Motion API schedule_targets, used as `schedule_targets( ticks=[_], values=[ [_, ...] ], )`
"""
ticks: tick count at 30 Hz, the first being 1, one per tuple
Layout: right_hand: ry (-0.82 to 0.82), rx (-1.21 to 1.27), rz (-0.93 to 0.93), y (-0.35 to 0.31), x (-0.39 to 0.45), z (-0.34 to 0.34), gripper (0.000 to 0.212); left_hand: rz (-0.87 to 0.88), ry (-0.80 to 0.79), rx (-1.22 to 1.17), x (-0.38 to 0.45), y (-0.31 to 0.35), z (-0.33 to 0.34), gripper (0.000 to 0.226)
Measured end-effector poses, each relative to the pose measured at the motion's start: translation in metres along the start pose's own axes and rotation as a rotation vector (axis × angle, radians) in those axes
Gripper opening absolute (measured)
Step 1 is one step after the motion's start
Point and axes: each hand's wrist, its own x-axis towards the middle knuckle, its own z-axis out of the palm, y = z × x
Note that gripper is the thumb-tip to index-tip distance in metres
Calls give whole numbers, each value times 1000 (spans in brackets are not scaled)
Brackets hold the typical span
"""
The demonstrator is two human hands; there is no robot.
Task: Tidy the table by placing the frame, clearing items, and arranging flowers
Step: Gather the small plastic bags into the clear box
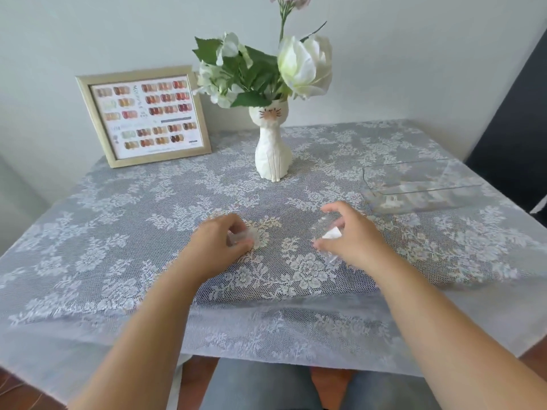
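I see my left hand (220, 242) with its grip pinching a small clear plastic piece (241, 236) on the lace-covered bench (118, 232); my right hand (350, 236) seems to pinch a blurred clear packet (330, 232). The gold-rimmed picture frame (143, 115) stands at the back left.

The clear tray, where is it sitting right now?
In the head view the clear tray sits on the table's right side, beyond the right hand and right of the cat vase.
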Motion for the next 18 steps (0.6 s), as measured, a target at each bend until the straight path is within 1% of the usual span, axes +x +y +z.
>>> schedule_targets(
  ticks=[4, 7, 9, 12, 14, 16, 18],
  values=[
    [26, 159, -11, 3, -3, -2, 48, 3, 35, -176, 2, 10, 2, 12],
    [22, 335, 58, 8, -3, -15, 44, 46, 53, -370, 15, 33, 4, 21],
    [42, 407, 86, 13, -3, -31, 44, 87, 59, -459, 28, 53, 9, 26],
    [141, 386, 81, 22, -7, -62, 48, 129, 27, -576, 51, 85, 24, 26],
    [228, 346, 64, 27, -11, -86, 47, 157, -10, -619, 66, 106, 37, 20],
    [344, 292, 39, 33, -11, -115, 42, 173, -53, -667, 79, 126, 48, 10],
    [452, 250, 27, 39, -8, -146, 34, 163, -103, -737, 91, 147, 57, 6]
  ],
)
